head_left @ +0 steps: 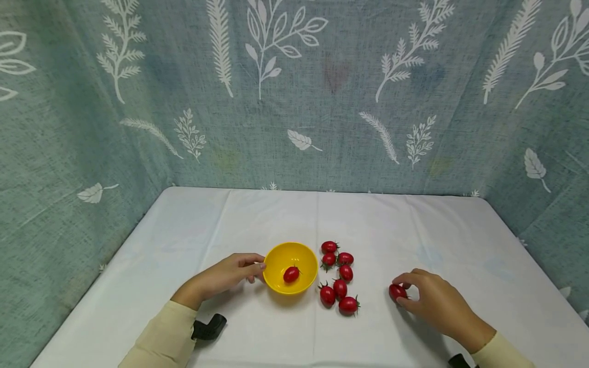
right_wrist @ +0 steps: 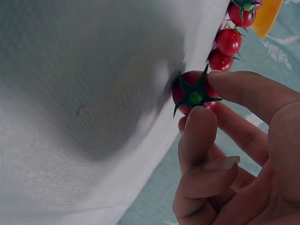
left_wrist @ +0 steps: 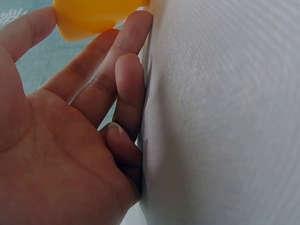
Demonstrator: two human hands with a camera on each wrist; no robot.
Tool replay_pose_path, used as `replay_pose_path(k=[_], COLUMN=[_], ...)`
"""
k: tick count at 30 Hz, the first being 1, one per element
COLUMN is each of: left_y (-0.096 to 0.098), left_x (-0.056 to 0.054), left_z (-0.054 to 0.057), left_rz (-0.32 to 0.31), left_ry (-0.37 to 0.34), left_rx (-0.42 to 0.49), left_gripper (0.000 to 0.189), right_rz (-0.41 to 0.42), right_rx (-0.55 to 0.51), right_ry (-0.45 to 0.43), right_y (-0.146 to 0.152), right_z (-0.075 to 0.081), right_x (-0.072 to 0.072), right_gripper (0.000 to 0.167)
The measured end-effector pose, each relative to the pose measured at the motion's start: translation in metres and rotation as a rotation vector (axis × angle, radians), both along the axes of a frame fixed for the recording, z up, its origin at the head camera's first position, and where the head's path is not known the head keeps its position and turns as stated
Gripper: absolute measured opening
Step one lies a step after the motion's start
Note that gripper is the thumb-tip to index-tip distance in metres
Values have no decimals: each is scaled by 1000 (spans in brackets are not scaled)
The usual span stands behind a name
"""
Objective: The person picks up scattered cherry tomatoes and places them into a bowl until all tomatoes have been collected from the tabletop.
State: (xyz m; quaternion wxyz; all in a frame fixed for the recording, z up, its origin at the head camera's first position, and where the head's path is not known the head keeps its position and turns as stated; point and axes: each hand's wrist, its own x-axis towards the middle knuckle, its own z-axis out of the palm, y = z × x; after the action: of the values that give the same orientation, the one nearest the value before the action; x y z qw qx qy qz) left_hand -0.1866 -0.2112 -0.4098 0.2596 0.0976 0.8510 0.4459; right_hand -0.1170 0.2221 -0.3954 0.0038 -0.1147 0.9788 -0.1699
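My left fingers (head_left: 250,257) hold yellow bowl (head_left: 299,253) at side, likely steadying it on desk (head_left: 368,230); right fingers (right_wrist: 196,138) pinch tomato (head_left: 397,292), presumably against rolling.

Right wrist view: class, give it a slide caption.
Right hand pinching a red tomato, more tomatoes and a yellow bowl beyond.

yellow bowl (head_left: 281,255), upright | red tomatoes (head_left: 340,288): one inside, seven beside, one pinched
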Motion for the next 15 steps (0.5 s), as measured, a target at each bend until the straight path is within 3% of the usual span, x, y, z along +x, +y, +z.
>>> replay_pose_path(k=[4, 15], left_y=[0, 0], left_x=[-1, 1], left_z=[0, 1], left_rz=[-4, 2], left_ry=[3, 3], left_rx=[0, -9], left_gripper=[48, 48], right_rz=[7, -22], right_rx=[4, -16], right_ry=[-5, -124], right_y=[0, -4], right_z=[0, 0], right_x=[-1, -9], right_gripper=[31, 32])
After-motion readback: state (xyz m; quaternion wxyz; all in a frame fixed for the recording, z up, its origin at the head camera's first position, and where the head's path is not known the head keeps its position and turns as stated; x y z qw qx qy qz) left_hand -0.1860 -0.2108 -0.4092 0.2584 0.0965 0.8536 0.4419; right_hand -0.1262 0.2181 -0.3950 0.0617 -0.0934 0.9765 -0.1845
